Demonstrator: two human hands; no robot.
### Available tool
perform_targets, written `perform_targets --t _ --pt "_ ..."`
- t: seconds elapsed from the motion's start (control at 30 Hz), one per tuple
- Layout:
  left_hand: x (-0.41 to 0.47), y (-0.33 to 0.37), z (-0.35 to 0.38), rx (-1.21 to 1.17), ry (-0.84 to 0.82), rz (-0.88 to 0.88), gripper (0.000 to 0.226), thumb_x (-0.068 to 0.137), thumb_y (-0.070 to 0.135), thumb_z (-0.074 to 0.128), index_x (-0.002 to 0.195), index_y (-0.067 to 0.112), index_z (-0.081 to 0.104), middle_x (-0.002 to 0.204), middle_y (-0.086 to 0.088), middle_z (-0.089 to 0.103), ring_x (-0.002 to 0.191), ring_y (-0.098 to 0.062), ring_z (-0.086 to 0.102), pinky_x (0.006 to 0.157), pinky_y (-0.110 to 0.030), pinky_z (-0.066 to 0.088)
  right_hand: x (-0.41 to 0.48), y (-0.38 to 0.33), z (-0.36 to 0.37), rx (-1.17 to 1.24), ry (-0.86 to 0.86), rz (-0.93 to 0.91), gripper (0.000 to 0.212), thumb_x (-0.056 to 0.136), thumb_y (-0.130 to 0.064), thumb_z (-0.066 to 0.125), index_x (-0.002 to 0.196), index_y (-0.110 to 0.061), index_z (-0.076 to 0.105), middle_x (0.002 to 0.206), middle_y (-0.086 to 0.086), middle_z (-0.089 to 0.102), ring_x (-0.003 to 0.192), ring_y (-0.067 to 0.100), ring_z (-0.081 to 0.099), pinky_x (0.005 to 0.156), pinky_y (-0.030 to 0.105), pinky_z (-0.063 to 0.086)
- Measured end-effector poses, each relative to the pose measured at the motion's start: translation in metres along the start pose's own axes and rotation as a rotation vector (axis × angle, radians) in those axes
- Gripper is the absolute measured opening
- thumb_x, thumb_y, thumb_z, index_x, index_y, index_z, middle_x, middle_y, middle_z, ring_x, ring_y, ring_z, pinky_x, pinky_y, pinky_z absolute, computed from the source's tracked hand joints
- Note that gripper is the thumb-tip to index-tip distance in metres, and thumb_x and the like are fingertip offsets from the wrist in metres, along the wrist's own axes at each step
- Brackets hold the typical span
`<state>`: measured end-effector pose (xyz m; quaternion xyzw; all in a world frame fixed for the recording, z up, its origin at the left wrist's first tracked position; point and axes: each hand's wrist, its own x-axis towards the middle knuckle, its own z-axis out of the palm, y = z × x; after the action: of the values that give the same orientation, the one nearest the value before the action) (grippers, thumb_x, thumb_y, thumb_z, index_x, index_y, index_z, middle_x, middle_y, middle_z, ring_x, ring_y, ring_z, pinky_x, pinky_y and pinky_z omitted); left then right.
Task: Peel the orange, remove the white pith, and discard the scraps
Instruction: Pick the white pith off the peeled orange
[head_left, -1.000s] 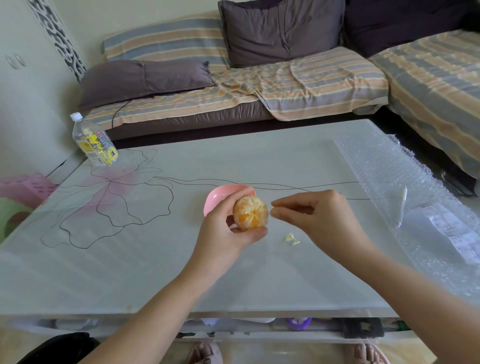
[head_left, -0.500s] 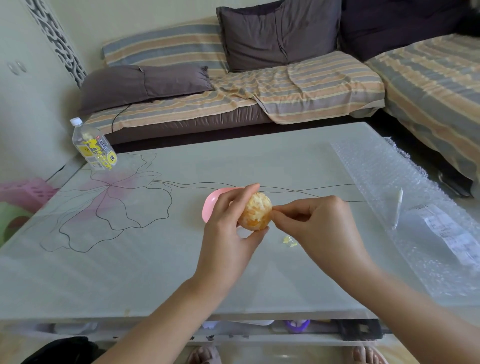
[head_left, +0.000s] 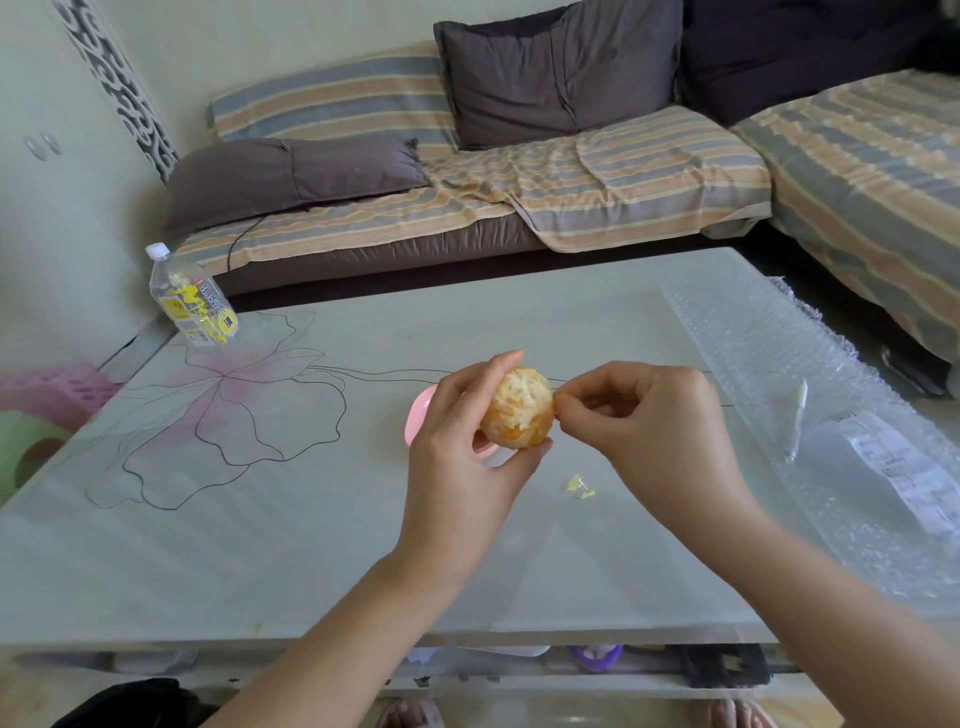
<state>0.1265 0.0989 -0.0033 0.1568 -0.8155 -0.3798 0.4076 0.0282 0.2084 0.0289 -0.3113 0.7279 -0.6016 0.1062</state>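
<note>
My left hand (head_left: 462, 467) grips a peeled orange (head_left: 517, 409) above the table, fingers curled round its left and lower side. White pith still covers much of the fruit's top. My right hand (head_left: 649, 421) is at the orange's right side, thumb and forefinger pinched together against the pith there. A pink dish (head_left: 418, 415) sits on the table behind my left hand, mostly hidden by it. A few small pale pith scraps (head_left: 578, 487) lie on the table below the orange.
The glass table (head_left: 260, 519) has a flower drawing on its left half. A plastic bottle (head_left: 195, 301) stands at the far left corner. Bubble wrap (head_left: 831, 415) with a paper label covers the right side. A striped sofa lies beyond.
My left hand has turned the orange so its pith-covered side faces up. My right hand moved in from the right and now pinches at the fruit's side.
</note>
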Motion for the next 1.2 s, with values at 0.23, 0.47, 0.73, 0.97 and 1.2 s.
perform_targets --t 0.23,0.47,0.73,0.97,1.2 --pt "0.006 0.007 -0.005 -0.326 -0.031 -0.255 0.071 0.065 -0.001 0.083 0.121 0.034 0.057 0.119 -0.004 0.058 0.1 -0.01 0.065 0.083 -0.024 0.054 0.004 0.0 -0.005 0.184 -0.078 0.016 0.01 0.08 -0.01 0.068 0.072 -0.014 0.072 0.066 0.002 0.071 0.061 0.013 0.064 0.061 0.018 0.053" --pt "0.01 0.009 -0.012 -0.416 -0.09 -0.375 0.06 0.062 -0.003 0.083 0.111 0.022 0.059 0.112 0.001 0.062 0.09 -0.004 0.067 0.07 -0.013 0.05 0.011 0.005 -0.01 0.129 -0.028 -0.02 0.017 0.078 -0.005 0.071 0.075 -0.021 0.068 0.071 -0.009 0.067 0.063 0.003 0.059 0.056 0.009 0.044" --pt "0.011 0.003 -0.019 -0.491 -0.273 -0.46 0.064 0.056 0.004 0.082 0.11 0.034 0.066 0.122 -0.009 0.059 0.095 -0.012 0.068 0.076 -0.019 0.051 0.014 0.009 -0.016 -0.014 -0.078 -0.108 0.037 0.088 0.004 0.048 0.075 -0.024 0.069 0.071 -0.012 0.068 0.07 -0.001 0.062 0.063 0.013 0.047" --pt "0.009 0.002 -0.02 -0.399 -0.322 -0.407 0.071 0.065 -0.014 0.077 0.12 0.027 0.058 0.122 -0.005 0.059 0.103 -0.018 0.065 0.08 -0.025 0.053 0.008 0.009 -0.013 -0.097 -0.213 -0.325 0.018 0.085 -0.008 0.067 0.095 -0.021 0.074 0.091 -0.011 0.07 0.086 0.002 0.066 0.078 0.013 0.05" --pt "0.013 0.001 -0.024 -0.498 -0.256 -0.459 0.049 0.059 0.005 0.081 0.104 0.018 0.068 0.12 -0.016 0.063 0.097 -0.016 0.07 0.077 -0.018 0.052 0.007 0.009 -0.014 0.061 -0.189 -0.2 0.012 0.077 -0.015 0.074 0.088 -0.019 0.072 0.085 -0.009 0.073 0.082 0.006 0.069 0.078 0.019 0.054"
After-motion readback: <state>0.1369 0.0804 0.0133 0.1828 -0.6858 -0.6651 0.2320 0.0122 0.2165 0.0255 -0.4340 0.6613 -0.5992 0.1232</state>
